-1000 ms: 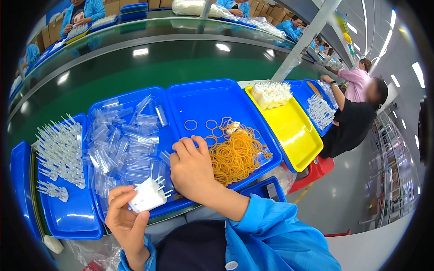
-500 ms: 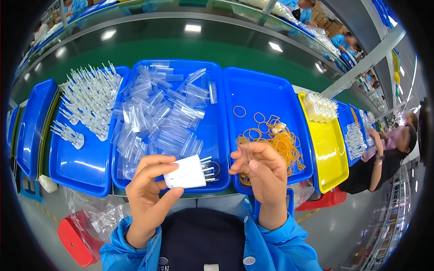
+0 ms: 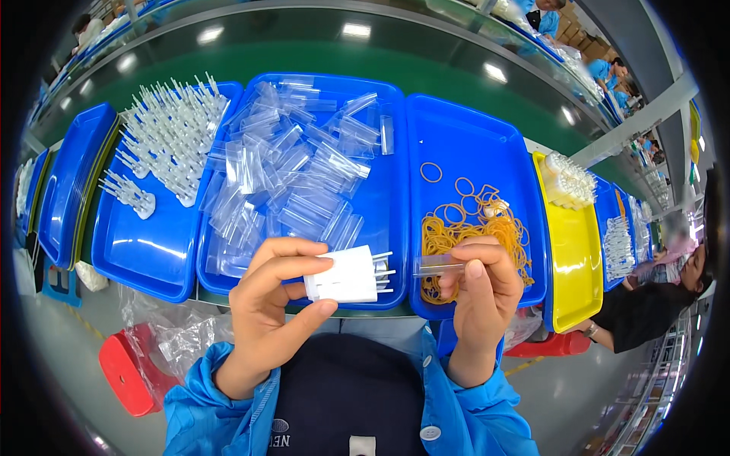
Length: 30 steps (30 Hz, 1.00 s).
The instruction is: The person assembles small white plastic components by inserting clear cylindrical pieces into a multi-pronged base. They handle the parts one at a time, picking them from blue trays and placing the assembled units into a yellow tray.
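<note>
My left hand (image 3: 258, 315) is closed on a white block-shaped plastic part (image 3: 346, 275), gripped between thumb and fingers, with several thin pins sticking out to the right. Facing those pins, a short clear plastic sleeve (image 3: 435, 266) lies pinched between the thumb and fingers of my right hand (image 3: 487, 300). A gap separates sleeve and pins. Beneath my left hand is the front of a blue tray (image 3: 384, 197) holding a heap of clear sleeves (image 3: 293, 163). Behind my right hand, yellow-brown rubber bands (image 3: 449, 232) are piled in another blue tray (image 3: 471, 129).
At the left, a blue tray (image 3: 144, 262) carries many white pronged parts (image 3: 175, 133). Stacked trays (image 3: 72, 182) stand farther left. A yellow tray (image 3: 574, 266) with white parts is at the right, near another person (image 3: 646, 308). A red stool (image 3: 129, 372) is below left.
My right hand has turned the clear sleeve so that it lies level, its end toward the pins. The left hand still grips the white part. The whole view has shifted slightly.
</note>
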Motion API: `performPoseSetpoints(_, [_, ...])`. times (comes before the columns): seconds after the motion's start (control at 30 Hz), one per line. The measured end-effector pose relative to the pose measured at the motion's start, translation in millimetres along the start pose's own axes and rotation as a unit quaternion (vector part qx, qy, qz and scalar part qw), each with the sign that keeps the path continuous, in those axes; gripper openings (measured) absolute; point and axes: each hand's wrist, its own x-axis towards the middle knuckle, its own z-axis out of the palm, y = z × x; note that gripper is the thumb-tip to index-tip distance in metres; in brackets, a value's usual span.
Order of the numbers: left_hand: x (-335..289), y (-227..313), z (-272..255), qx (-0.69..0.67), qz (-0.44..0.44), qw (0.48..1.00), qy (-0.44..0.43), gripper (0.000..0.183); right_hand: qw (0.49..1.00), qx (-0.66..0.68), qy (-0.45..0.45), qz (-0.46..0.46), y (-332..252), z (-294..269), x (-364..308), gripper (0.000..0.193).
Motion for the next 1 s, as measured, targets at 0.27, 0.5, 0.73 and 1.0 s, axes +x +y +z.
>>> performPoseSetpoints(0.27, [0, -1, 1, 0.005, -0.001, 1.000, -0.004, 0.035, 0.999, -0.012, -0.020, 0.024, -8, 11, 1, 0.016])
performPoseSetpoints(0.5, [0, -3, 0, -0.001, -0.002, 1.000, -0.009, 0.036, 0.999, -0.004, -0.032, 0.038, -9, 17, 1, 0.015])
performPoseSetpoints(0.73, [0, -2, 0, 0.006, 0.000, 1.000, -0.011, 0.036, 0.998, -0.005, -0.041, 0.053, -11, 21, 0, 0.014])
performPoseSetpoints(1.0, [0, -2, 0, 0.004, 0.003, 1.000, -0.009, 0.036, 0.998, -0.021, -0.035, 0.053, -12, 23, -2, 0.014])
